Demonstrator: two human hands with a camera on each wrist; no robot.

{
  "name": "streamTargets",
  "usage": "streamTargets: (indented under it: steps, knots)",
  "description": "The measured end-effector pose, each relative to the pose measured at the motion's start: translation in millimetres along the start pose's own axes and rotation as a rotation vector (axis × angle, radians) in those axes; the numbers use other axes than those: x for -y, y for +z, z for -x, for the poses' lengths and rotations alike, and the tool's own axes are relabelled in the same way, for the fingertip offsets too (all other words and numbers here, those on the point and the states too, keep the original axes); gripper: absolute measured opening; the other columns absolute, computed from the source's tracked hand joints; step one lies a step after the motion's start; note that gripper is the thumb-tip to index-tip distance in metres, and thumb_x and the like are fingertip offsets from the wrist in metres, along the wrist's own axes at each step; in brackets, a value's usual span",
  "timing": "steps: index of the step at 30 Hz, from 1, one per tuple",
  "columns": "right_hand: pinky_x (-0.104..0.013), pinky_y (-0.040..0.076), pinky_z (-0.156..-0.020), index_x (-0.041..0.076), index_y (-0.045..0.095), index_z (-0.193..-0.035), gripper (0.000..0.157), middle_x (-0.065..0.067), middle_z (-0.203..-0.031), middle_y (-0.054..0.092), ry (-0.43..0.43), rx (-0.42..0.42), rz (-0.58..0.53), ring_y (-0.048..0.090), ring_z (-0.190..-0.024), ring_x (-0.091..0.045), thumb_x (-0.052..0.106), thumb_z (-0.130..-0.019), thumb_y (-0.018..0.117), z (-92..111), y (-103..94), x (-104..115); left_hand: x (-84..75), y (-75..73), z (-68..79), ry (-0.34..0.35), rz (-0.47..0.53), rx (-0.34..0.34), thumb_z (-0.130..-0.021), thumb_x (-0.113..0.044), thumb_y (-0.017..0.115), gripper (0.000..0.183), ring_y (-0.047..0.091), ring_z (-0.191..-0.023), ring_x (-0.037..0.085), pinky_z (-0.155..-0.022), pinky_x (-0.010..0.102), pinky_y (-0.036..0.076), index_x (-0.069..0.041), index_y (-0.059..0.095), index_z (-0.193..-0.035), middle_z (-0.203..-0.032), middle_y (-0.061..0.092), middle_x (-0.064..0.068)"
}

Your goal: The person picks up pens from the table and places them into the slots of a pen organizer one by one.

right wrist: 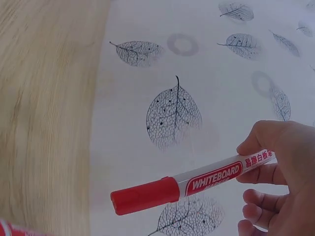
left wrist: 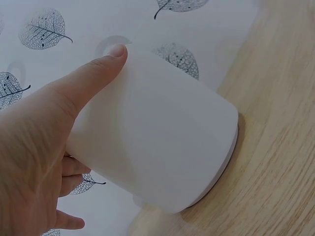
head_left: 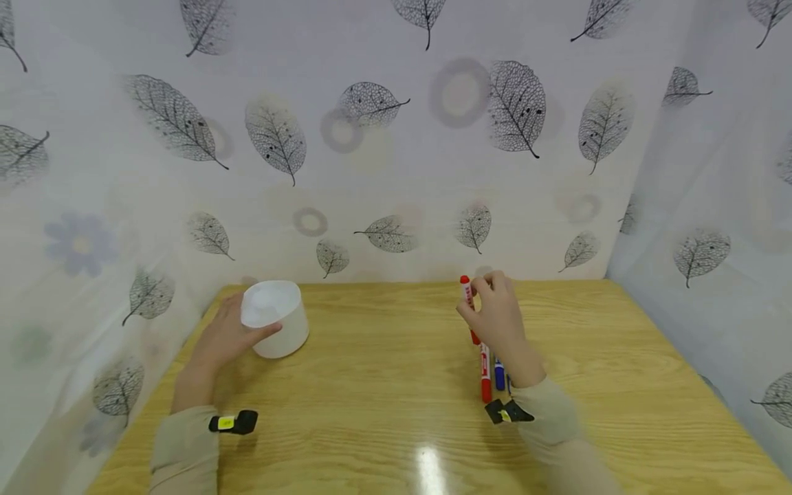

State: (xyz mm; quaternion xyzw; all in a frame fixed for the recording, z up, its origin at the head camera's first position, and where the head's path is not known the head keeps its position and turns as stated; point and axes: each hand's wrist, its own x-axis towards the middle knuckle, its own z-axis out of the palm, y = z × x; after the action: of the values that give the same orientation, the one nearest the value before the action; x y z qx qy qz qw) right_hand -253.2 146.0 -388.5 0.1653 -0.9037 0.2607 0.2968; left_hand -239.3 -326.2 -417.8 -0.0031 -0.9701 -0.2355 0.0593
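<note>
On the left of the table, my left hand (head_left: 229,333) grips a white round container (head_left: 284,337), thumb on the near side and fingers behind it. The left wrist view shows the container (left wrist: 167,132) tilted in that frame, its base by the wood. At the right, my right hand (head_left: 498,316) pinches a red whiteboard marker (right wrist: 206,182) between thumb and fingers, its red cap pointing down toward the table. A second red marker (head_left: 485,375) and a blue marker (head_left: 499,375) lie side by side below that hand, partly hidden by the wrist.
The wooden table (head_left: 383,385) meets a leaf-patterned wall covering (head_left: 383,172) at its back and sides. Another dark slim item sits beside the blue marker, mostly behind the right wrist strap (head_left: 509,412).
</note>
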Motion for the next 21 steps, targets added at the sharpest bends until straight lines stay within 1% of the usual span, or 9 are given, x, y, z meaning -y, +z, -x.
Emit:
streamTargets:
  steps: [2, 4, 11, 13, 19, 21]
  knots:
    - [-0.045, 0.044, -0.077, 0.002, 0.061, -0.088, 0.013, -0.016, -0.100, 0.048, -0.031, -0.033, -0.024, 0.046, -0.095, -0.035, 0.011, -0.083, 0.069, -4, 7.5, 7, 0.1, 0.1, -0.1, -0.005, -0.001, 0.001, -0.078, -0.074, 0.061, 0.115, 0.033, -0.133, 0.051, -0.096, 0.070, 0.036, -0.008, 0.009, -0.157, -0.155, 0.021, 0.028]
    - [-0.044, 0.043, -0.077, 0.003, 0.061, -0.087, 0.012, -0.016, -0.098, 0.049, -0.050, -0.049, -0.050, 0.046, -0.093, -0.033, 0.011, -0.083, 0.069, -8, 14.0, 15, 0.3, 0.2, -0.2, -0.008, -0.003, 0.001, -0.078, -0.074, 0.061, 0.115, 0.033, -0.133, 0.051, -0.096, 0.070, 0.036, -0.008, 0.009, -0.157, -0.155, 0.020, 0.028]
    - [-0.039, 0.042, -0.073, 0.006, 0.062, -0.088, 0.010, -0.012, -0.098, 0.049, -0.035, -0.038, -0.126, 0.046, -0.092, -0.030, 0.011, -0.083, 0.069, -20, 32.5, 40, 0.6, 1.9, -1.4, -0.010, -0.009, 0.005, -0.078, -0.075, 0.060, 0.116, 0.034, -0.132, 0.052, -0.096, 0.070, 0.036, -0.007, 0.009, -0.157, -0.155, 0.020, 0.029]
    - [-0.038, 0.042, -0.073, 0.007, 0.062, -0.088, 0.010, -0.012, -0.097, 0.048, -0.045, -0.041, -0.147, 0.045, -0.093, -0.029, 0.011, -0.083, 0.070, -23, 39.1, 47, 0.3, 2.1, -1.1, -0.010, -0.007, 0.002, -0.078, -0.075, 0.060, 0.116, 0.035, -0.132, 0.052, -0.096, 0.070, 0.037, -0.007, 0.009, -0.157, -0.155, 0.020, 0.029]
    - [-0.035, 0.040, -0.069, 0.007, 0.062, -0.088, 0.010, -0.011, -0.094, 0.046, -0.131, -0.063, -0.213, 0.043, -0.089, -0.027, 0.012, -0.085, 0.069, -30, 58.4, 68, 0.0, 2.2, -0.8, -0.011, -0.002, -0.012, -0.078, -0.074, 0.061, 0.115, 0.035, -0.132, 0.051, -0.097, 0.069, 0.036, -0.006, 0.011, -0.156, -0.154, 0.022, 0.029]
    - [-0.034, 0.038, -0.068, 0.006, 0.062, -0.088, 0.010, -0.011, -0.092, 0.045, -0.144, -0.077, -0.228, 0.042, -0.087, -0.027, 0.012, -0.085, 0.070, -31, 63.1, 73, -0.2, 3.4, -2.7, 0.000, -0.005, -0.009, -0.078, -0.073, 0.061, 0.115, 0.035, -0.132, 0.050, -0.097, 0.068, 0.037, -0.006, 0.011, -0.156, -0.154, 0.023, 0.029]
